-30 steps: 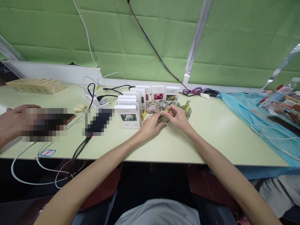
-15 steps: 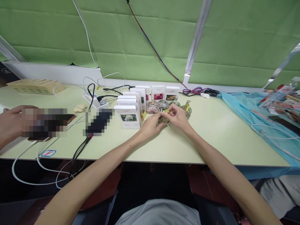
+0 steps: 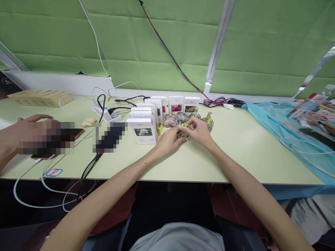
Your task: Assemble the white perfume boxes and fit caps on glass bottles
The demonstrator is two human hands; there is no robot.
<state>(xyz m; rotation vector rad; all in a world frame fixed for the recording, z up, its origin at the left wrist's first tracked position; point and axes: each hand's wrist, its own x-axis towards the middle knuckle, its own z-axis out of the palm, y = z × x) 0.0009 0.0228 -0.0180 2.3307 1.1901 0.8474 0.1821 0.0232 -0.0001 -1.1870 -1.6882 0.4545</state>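
Note:
My left hand (image 3: 169, 139) is closed around the near left side of a round glass bottle (image 3: 183, 135) on the table. Pinched fingers of my right hand (image 3: 198, 130) hold the yellow-green top (image 3: 186, 124) of that bottle. Just behind stand other round glass bottles, one pinkish (image 3: 170, 120) and one with a gold neck (image 3: 208, 119). A small gold cap (image 3: 159, 129) sits left of them. A white box with a white flower picture (image 3: 143, 131) stands left of my left hand, in front of more white boxes.
Behind the bottles are white boxes, one with a red picture (image 3: 176, 104). At left, a person's hand (image 3: 31, 130) rests over a blurred phone, near cables and a power strip (image 3: 106, 113). Blue cloth (image 3: 272, 122) covers the right side.
The other person's hand at the left has risen slightly and its fingers have spread over the phone. My two hands have hardly moved on the bottle.

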